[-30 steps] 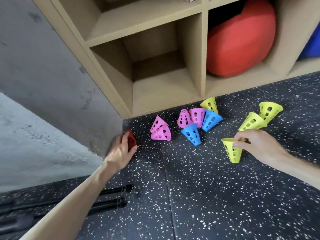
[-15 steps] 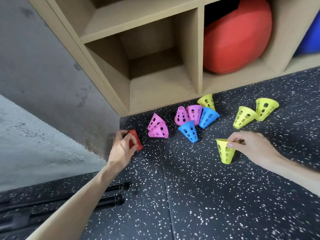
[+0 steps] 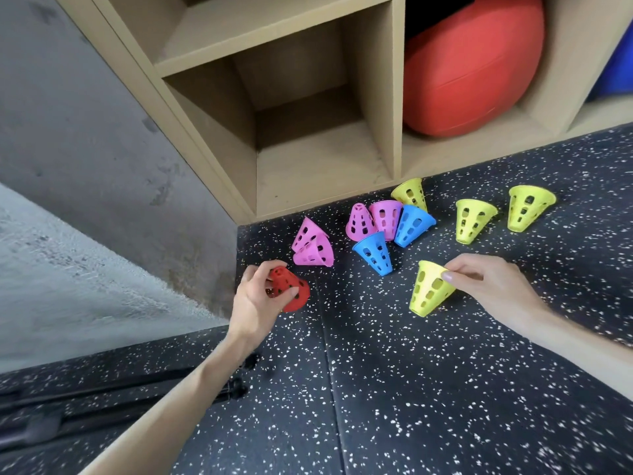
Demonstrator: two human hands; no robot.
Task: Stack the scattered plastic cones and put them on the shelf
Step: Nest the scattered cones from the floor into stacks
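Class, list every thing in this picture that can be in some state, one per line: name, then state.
Left hand: grips the red cone.
Right hand: pinches the rim of the nearest yellow cone.
Pink pair: nested, lying on the floor.
Two far yellow cones: wide end up, apart.
Shelf cubby: open.
Red ball: stored in the shelf.

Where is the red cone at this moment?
In the head view, the red cone sits left of centre, gripped by the left hand just above the floor, near the pink cones.
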